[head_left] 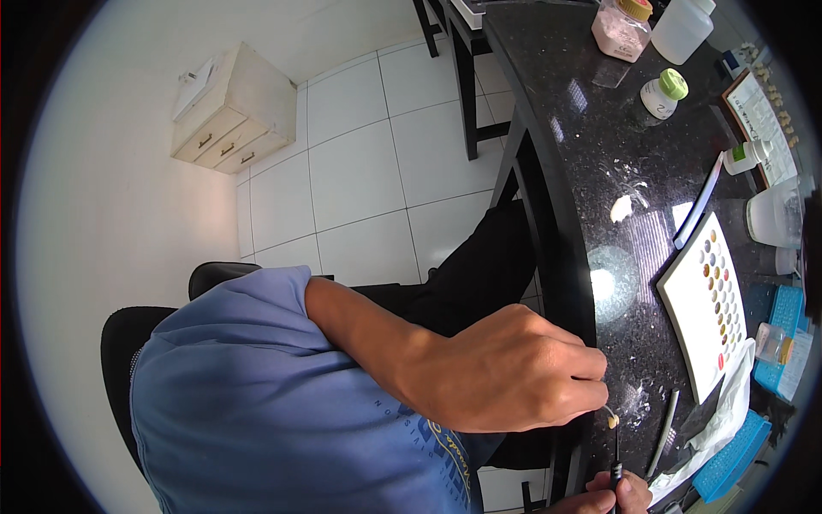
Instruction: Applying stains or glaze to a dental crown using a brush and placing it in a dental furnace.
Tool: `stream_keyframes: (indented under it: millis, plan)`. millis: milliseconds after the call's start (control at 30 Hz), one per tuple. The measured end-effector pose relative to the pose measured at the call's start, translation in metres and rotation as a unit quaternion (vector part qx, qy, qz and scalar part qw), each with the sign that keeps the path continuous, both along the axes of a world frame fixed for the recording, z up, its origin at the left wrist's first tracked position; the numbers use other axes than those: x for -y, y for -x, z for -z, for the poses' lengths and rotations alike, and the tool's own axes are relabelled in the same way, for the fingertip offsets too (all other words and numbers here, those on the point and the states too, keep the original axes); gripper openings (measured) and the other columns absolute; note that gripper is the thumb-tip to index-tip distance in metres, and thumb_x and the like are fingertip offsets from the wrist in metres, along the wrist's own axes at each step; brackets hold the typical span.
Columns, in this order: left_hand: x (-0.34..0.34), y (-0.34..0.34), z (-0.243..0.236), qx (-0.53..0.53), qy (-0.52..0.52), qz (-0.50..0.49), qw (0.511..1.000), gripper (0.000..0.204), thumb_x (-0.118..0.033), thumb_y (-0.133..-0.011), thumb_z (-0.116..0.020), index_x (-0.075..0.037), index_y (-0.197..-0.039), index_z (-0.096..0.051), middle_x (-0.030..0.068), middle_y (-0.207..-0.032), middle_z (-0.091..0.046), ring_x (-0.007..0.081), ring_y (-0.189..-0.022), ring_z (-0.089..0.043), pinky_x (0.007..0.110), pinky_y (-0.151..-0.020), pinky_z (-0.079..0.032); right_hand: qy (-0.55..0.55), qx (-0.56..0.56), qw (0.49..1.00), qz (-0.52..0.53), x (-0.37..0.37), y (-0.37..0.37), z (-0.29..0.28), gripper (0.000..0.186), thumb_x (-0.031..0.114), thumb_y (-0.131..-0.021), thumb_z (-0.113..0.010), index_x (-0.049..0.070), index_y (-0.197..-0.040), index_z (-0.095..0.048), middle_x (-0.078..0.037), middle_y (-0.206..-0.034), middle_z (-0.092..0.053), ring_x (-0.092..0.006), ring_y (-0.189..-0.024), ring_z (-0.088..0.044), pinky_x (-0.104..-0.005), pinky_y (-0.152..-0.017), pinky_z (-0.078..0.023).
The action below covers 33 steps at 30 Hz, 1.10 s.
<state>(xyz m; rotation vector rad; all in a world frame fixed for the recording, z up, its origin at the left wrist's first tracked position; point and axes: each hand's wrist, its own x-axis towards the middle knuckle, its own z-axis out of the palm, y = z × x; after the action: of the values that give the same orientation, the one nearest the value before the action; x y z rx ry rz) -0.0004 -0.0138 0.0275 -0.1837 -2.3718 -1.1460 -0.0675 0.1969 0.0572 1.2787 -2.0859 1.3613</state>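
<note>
My left hand (514, 377) is over the table's near edge, fingers curled closed, back toward me. From its fingertips a thin pale stem runs to a small cream-coloured, tooth-like piece (613, 422). At the lower edge of the picture, my right hand (631, 494), partly cut off, pinches a slim black-handled brush (616, 471). The fine dark tip points at the tooth-like piece and seems to meet it; the exact contact is too small to tell. Beside them on the black table (634, 343) is a thin grey-green stick (664, 433).
A white palette (685, 300) with rows of coloured dots lies beyond my hands. White tissue (723, 420) and blue trays (736, 454) are near it. Farther along are a curved white-blue strip (700, 201), a green-capped bottle (664, 92) and a jar of pink powder (621, 34).
</note>
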Motion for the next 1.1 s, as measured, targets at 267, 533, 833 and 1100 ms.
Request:
stream_keyframes:
  millis: [267, 533, 833, 1100]
  plan:
    - [-0.004, 0.001, 0.002, 0.008, -0.052, -0.006, 0.999, 0.013, -0.009, -0.075, -0.071, -0.005, -0.073, -0.059, 0.0035, -0.071, -0.053, 0.0176, -0.064, -0.063, 0.031, -0.051, -0.052, -0.010, 0.012, 0.999, -0.037, 0.001, 0.001, -0.002, 0.020, 0.003, -0.088, -0.054, -0.011, -0.102, -0.057, -0.016, -0.071, -0.058, -0.0214, -0.053, -0.055, -0.0293, -0.051, -0.045]
    - [-0.003, 0.001, 0.004, 0.018, -0.071, 0.004, 0.997, 0.010, -0.010, -0.076, -0.073, -0.005, -0.079, -0.065, 0.0038, -0.074, -0.059, 0.0179, -0.065, -0.064, 0.030, -0.053, -0.052, 0.023, 0.027, 0.999, -0.015, -0.003, -0.003, 0.000, 0.019, 0.006, -0.089, -0.056, -0.009, -0.101, -0.057, -0.016, -0.074, -0.058, -0.0230, -0.058, -0.056, -0.0318, -0.057, -0.047]
    - [-0.003, 0.002, 0.002, -0.005, -0.053, -0.014, 0.999, 0.018, -0.009, -0.074, -0.079, -0.005, -0.090, -0.073, 0.0012, -0.077, -0.067, 0.0133, -0.062, -0.065, 0.025, -0.049, -0.053, 0.010, 0.042, 0.998, 0.037, -0.001, -0.008, -0.003, 0.014, 0.004, -0.087, -0.057, -0.005, -0.097, -0.060, -0.013, -0.073, -0.058, -0.0208, -0.058, -0.056, -0.0286, -0.056, -0.046]
    - [-0.002, -0.003, 0.002, 0.225, -0.490, 0.180, 0.823, 0.024, -0.013, -0.092, -0.066, 0.001, -0.111, -0.066, 0.0091, -0.099, -0.070, 0.0126, -0.085, -0.068, 0.024, -0.074, -0.058, 0.109, 0.087, 0.984, 0.112, -0.002, -0.016, 0.001, 0.018, 0.012, -0.092, -0.056, -0.003, -0.101, -0.058, -0.014, -0.076, -0.057, -0.0191, -0.055, -0.054, -0.0269, -0.052, -0.045]
